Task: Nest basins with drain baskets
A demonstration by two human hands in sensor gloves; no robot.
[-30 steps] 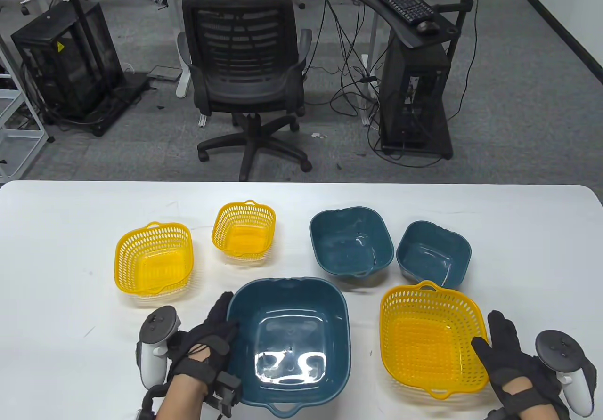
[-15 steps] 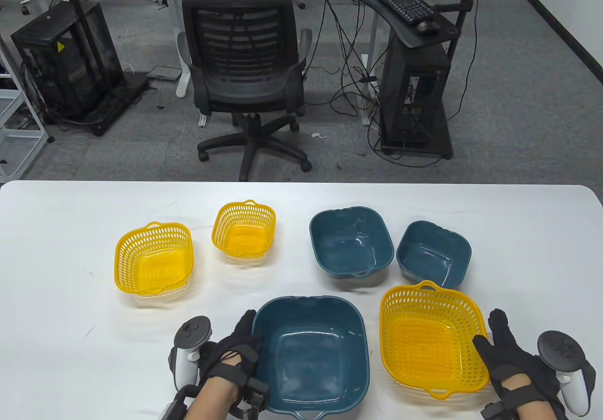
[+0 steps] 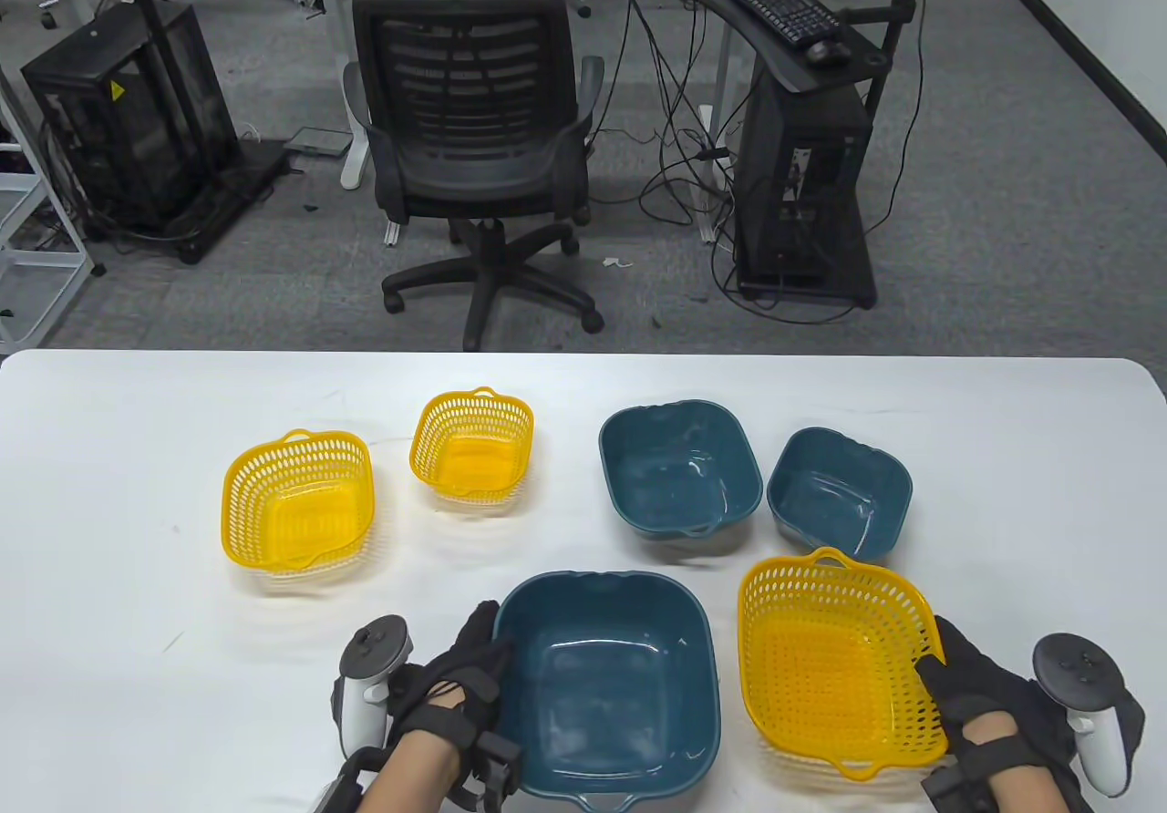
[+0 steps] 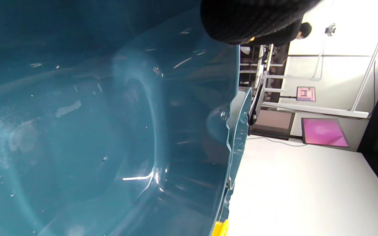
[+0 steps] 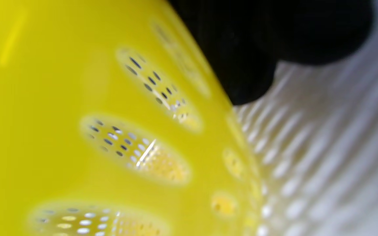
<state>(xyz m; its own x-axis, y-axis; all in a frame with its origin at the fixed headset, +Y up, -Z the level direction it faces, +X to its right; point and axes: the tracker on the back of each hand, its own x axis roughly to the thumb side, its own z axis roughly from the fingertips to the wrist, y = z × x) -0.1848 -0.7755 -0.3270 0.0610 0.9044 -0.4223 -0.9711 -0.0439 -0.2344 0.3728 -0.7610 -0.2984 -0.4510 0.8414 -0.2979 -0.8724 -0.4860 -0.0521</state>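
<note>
A large teal basin (image 3: 606, 685) sits at the table's front centre. My left hand (image 3: 465, 667) grips its left rim; the basin's inside fills the left wrist view (image 4: 103, 131). A large yellow drain basket (image 3: 834, 663) stands to its right, slightly tipped up. My right hand (image 3: 953, 672) grips its right rim, thumb inside; the basket wall fills the right wrist view (image 5: 94, 131). Further back are a medium yellow basket (image 3: 299, 501), a small yellow basket (image 3: 472, 445), a medium teal basin (image 3: 679, 467) and a small teal basin (image 3: 839, 492).
The white table (image 3: 109, 448) spans the view; its far edge runs behind the baskets. Beyond it stand an office chair (image 3: 474, 148) and a computer stand (image 3: 802, 166) on the floor.
My left hand has slid the large teal basin to the right, toward the large basket. My right hand has closed on the large basket's right rim and lifted that side slightly.
</note>
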